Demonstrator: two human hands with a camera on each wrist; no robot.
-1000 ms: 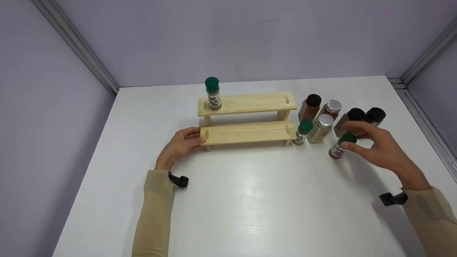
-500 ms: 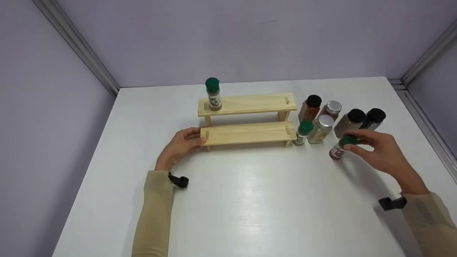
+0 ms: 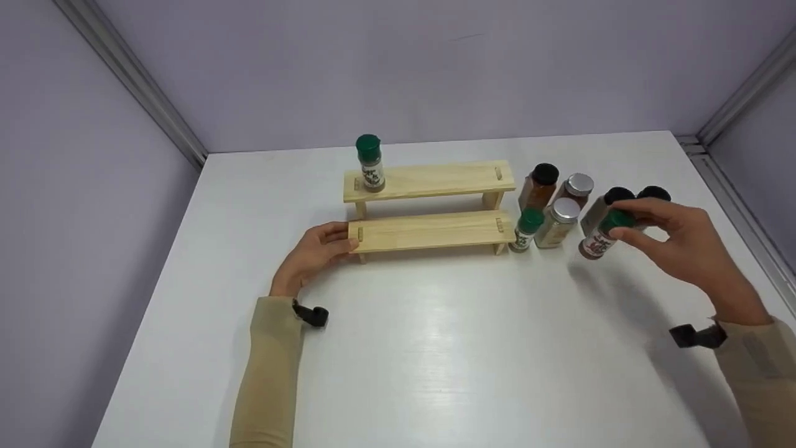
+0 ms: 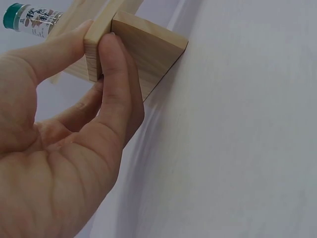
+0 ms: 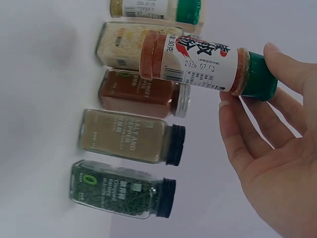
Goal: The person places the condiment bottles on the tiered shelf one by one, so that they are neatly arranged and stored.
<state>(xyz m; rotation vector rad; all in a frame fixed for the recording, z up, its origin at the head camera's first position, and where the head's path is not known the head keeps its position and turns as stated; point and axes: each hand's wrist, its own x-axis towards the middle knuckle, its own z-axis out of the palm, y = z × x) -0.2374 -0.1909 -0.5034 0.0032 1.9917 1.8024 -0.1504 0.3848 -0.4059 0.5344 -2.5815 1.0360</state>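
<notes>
At the left end of the lower tier of a two-step wooden rack (image 3: 429, 231), my left hand (image 3: 317, 249) pinches the board between thumb and fingers; the left wrist view shows this grip (image 4: 99, 54) close up. My right hand (image 3: 681, 246) holds a green-capped spice jar (image 3: 600, 241) by its cap, raised off the table and tilted. Reddish powder shows through that jar (image 5: 198, 64) in the right wrist view. Another green-capped jar (image 3: 372, 171) stands on the upper tier's left end. A third green-capped jar (image 3: 523, 233) is beside the lower tier's right end.
Several square glass jars stand right of the rack: a black-capped one (image 3: 536, 193), silver-capped ones (image 3: 558, 227), and two more black-capped ones behind my right hand, one with green flakes (image 5: 119, 191). The white table (image 3: 435, 348) meets a wall at the back.
My right hand has taken hold of the reddish spice jar's cap and lifted the jar off the table, slightly away and to the right. The left hand has stayed on the rack.
</notes>
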